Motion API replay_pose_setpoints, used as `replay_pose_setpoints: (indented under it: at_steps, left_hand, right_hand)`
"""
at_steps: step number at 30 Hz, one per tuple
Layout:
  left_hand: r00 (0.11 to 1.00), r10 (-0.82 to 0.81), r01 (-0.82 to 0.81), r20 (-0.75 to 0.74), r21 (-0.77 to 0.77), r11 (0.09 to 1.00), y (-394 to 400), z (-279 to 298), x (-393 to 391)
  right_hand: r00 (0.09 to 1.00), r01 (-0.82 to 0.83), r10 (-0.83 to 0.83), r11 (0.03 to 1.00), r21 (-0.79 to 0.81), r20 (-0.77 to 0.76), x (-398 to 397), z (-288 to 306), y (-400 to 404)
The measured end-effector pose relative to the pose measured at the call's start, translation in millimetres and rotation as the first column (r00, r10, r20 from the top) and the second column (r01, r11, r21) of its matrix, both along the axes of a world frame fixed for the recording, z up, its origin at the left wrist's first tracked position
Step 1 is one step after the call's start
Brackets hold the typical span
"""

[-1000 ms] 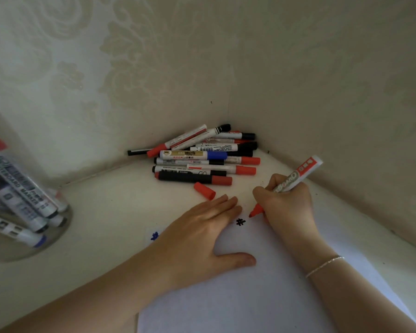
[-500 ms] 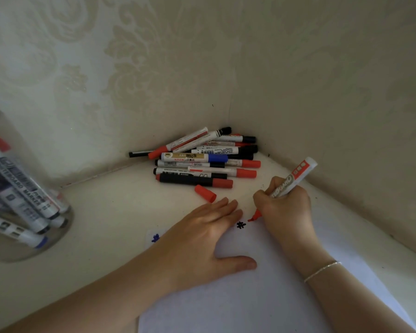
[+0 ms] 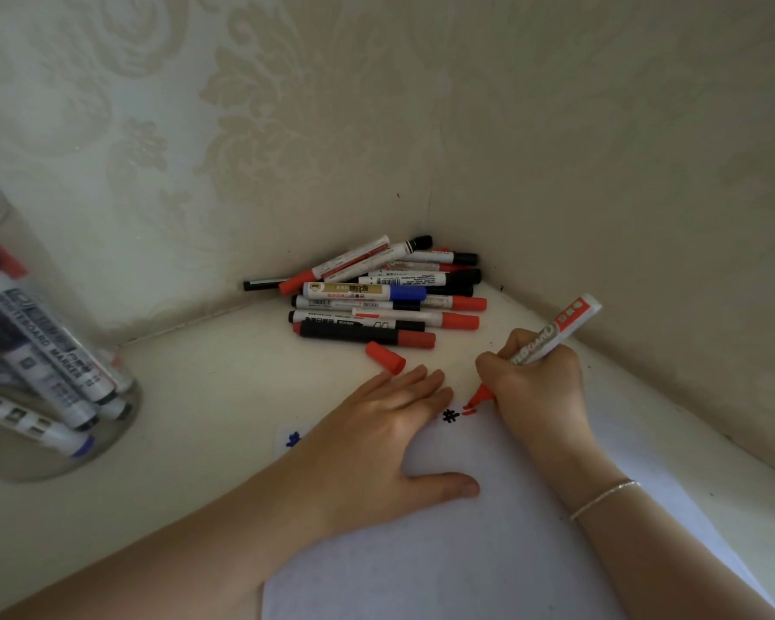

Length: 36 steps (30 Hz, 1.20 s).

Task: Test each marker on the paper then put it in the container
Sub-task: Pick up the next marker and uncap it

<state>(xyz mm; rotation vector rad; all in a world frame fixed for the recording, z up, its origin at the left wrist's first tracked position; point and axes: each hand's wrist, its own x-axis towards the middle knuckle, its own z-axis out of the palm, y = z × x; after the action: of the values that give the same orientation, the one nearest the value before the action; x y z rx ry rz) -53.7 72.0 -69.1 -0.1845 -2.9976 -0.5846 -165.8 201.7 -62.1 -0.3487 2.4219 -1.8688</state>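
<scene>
**Red marker on the paper, flat hand holding the sheet**

While the right hand (image 3: 535, 387) curls its fingers round the red marker (image 3: 551, 337), the red tip sits right on the paper (image 3: 488, 543), with fresh red strokes (image 3: 468, 410) just beside a black scribble (image 3: 451, 415). That grip is clamped on the barrel, and most of the lower barrel is hidden inside the fist. Left hand (image 3: 376, 445) lies flat, fingers straight and together, thumb out, pressing the sheet to the table (image 3: 207, 396). A blue scribble (image 3: 293, 439) peeks out at the sheet's far left corner, half covered by that hand. Loose red cap (image 3: 385, 356) lies on the table, just beyond the left fingertips. Back in the corner, a heap of markers (image 3: 376, 297) is stacked crosswise, red, black and blue caps showing; the ones underneath are too buried to count. Far left, the clear container (image 3: 1, 226) is cut off by the frame edge, markers inside it (image 3: 45, 364) leaning caps-down, labels blurred.
</scene>
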Motion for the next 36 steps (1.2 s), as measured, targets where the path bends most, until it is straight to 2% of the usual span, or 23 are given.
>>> replay_pose_setpoints:
  at_steps: [20,22,24,27,31,36]
  left_hand:
    - [0.998,-0.008,0.008,-0.059,0.006,1.000,-0.6,-4.3,-0.5]
    - [0.994,-0.002,0.002,-0.109,-0.002,1.000,0.1,-1.6,0.8]
    - [0.965,0.038,-0.035,-0.260,0.017,0.999,0.0,5.0,3.4]
    - [0.846,0.158,-0.159,-0.509,0.043,0.986,-9.2,7.4,1.3]
    - [0.811,0.302,-0.359,-0.500,-0.019,0.933,-24.1,1.0,-6.3]
    - [0.844,0.316,-0.383,-0.434,-0.075,0.921,-30.8,-10.8,-14.1]
  right_hand:
    - [1.000,-0.018,0.018,1.000,0.022,0.002,2.3,1.8,-0.6]
    - [1.000,0.004,-0.004,0.999,-0.037,0.019,1.3,2.1,0.8]
    - [0.998,0.038,-0.032,0.988,-0.151,0.046,0.5,4.3,2.8]
    - [0.999,0.035,-0.022,0.956,-0.291,0.048,0.3,7.2,6.2]
    - [0.997,-0.055,0.075,0.917,-0.394,0.036,-0.8,4.6,7.5]
    - [0.975,-0.080,0.191,0.775,-0.627,0.111,0.8,9.3,6.6]
